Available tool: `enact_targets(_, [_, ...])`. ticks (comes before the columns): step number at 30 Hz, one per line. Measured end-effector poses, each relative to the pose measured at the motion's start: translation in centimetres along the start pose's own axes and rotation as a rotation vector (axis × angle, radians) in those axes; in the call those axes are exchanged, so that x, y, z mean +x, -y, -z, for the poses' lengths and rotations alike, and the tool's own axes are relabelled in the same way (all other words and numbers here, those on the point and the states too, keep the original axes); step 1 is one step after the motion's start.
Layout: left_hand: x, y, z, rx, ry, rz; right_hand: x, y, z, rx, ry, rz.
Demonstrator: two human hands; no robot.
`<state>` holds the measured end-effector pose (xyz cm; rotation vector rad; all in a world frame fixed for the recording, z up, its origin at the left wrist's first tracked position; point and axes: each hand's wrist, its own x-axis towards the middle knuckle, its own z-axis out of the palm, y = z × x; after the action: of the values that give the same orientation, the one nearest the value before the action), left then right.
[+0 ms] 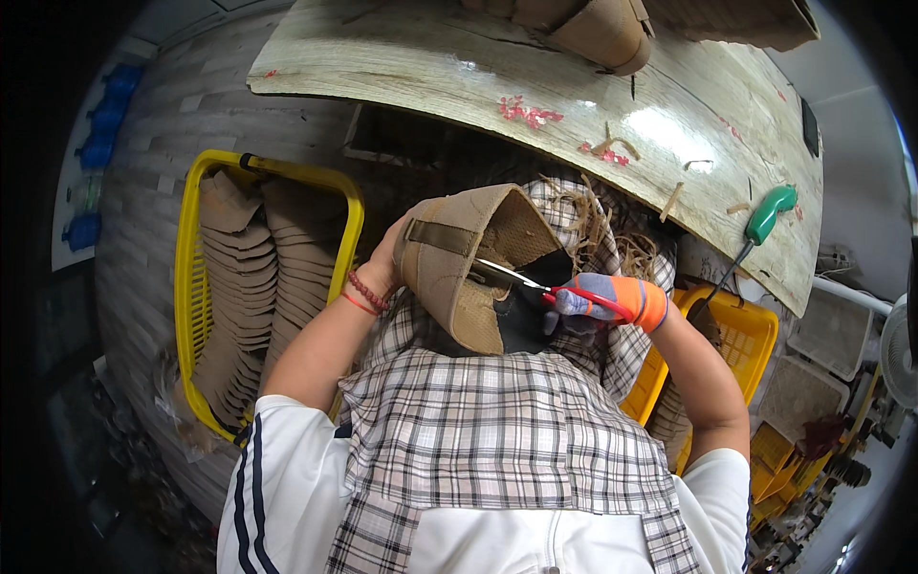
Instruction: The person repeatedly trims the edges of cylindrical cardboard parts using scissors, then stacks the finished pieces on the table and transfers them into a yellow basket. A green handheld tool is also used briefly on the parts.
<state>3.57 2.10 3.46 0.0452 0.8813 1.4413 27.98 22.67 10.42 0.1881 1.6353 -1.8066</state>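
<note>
One brown shell [448, 247] sits between the left hand [386, 256], clamped on it, and the right hand [617, 295], gripping scissors [516, 276].

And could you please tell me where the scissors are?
In the head view, the scissors are just right of centre, in the gloved right hand, blades at the brown piece.

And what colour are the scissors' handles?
The scissors' handles are red, as the head view shows.
</note>
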Motion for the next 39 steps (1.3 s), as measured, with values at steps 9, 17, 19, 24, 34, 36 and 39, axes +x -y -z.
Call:
enact_targets(9, [0.8, 1.2, 2.9, -0.281, 0.387, -0.038, 1.7, -1.3, -0.2, -0.001, -0.048, -0.067])
enact_targets(17, [-1.6, -3.6, -3.9, 0.54, 0.242, -0.205, -1.6, -3.1, -2.8, -0.511, -0.263, 0.099])
enact_targets(19, [-5.3, -7.5, -9.7, 1.299, 0.284, -0.792, -3.4, -5.3, -3.8, -0.363, -0.338, 0.324])
enact_targets(24, [-9.6, -11.7, -16.4, 2.165, 0.26, -1.2, -6.5, -6.7, -5.9, -0.112, -0.522, 0.327])
enact_targets(34, [-8.5, -20.3, -28.5, 2.251, 0.148, -1.928, -11.8, -0.3, -1.6, -0.509, -1.4, -0.526])
enact_targets(36, [-5.3, -21.7, -33.4, 2.388, 0.268, -2.033, -13.5, 2.0, 0.0, -0.562, -1.439, -0.599])
enact_targets(39, [1.7, -24.6, -41.0, 2.275, 0.4, -2.26, -14.7, 1.5, 3.8, -0.6, -1.489, -0.65])
